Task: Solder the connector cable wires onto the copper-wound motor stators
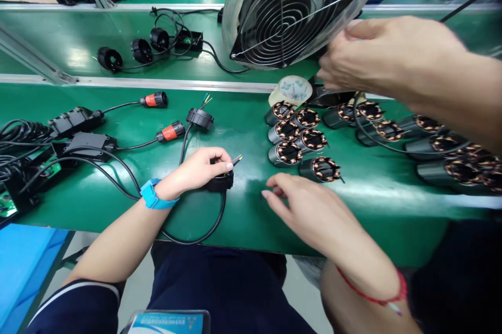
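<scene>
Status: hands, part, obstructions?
Left hand pinching wires at black housing. Right hand looks empty, fingers apart, near copper-wound cylinder. Co-worker's hand by fan, beyond the work.

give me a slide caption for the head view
Left hand pinching thin wires above a black part on a green bench, right hand near metal cylinders.

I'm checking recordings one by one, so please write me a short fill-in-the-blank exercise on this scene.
1. The left hand pinches thin ____ by a black cap.
2. The strap on the left wrist is coloured ____.
3. The right hand has a bracelet coloured ____.
4. The metal cylinders lie to the ____ of the left hand.

Missing words: wires; blue; red; right.
</scene>
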### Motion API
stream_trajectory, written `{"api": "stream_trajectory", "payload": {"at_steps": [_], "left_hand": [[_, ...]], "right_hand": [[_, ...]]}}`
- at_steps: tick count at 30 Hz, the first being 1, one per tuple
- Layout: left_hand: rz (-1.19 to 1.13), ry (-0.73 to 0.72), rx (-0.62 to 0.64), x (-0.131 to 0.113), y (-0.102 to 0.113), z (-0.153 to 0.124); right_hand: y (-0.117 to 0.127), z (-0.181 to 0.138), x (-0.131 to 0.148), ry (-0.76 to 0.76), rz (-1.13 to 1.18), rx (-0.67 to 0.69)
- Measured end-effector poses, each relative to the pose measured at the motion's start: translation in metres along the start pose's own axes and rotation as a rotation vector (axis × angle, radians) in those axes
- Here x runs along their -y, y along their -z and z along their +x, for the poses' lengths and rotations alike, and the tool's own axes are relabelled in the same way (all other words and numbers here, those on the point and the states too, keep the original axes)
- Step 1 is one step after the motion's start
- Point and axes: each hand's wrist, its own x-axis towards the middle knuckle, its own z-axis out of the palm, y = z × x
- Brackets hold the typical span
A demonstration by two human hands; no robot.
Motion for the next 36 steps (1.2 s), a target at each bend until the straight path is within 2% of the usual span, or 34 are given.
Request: {"api": "stream_trajectory", "payload": {"at_steps": [3,6,9,14,19,23,36], "left_hand": [[0.001,0.0,0.003,-0.003,-0.001,-0.001],[-0.02,-0.004,0.022,-0.003,-0.001,-0.002],[-0.036,-0.024,0.047,-0.001,-0.001,-0.001],[-0.032,-0.085,0.157,-0.002,0.002,-0.003],[0.027,-0.165,0.215,-0.005,0.003,-0.006],[0.052,-0.212,0.224,-0.005,0.004,-0.006],[0.087,-0.228,0.214,-0.005,0.004,-0.005]], "right_hand": [[-0.023,0.0,0.003,-0.101,-0.074,0.147],[-0.035,0.01,0.002,-0.071,0.055,0.149],[-0.036,0.019,0.0,-0.036,0.431,0.061],[-0.034,0.028,0.005,-0.242,1.199,-0.174],[-0.032,0.032,0.014,-0.271,1.543,-0.205],[-0.029,0.03,0.018,-0.23,1.589,-0.227],[-0.027,0.027,0.012,-0.11,1.331,-0.247]]}}
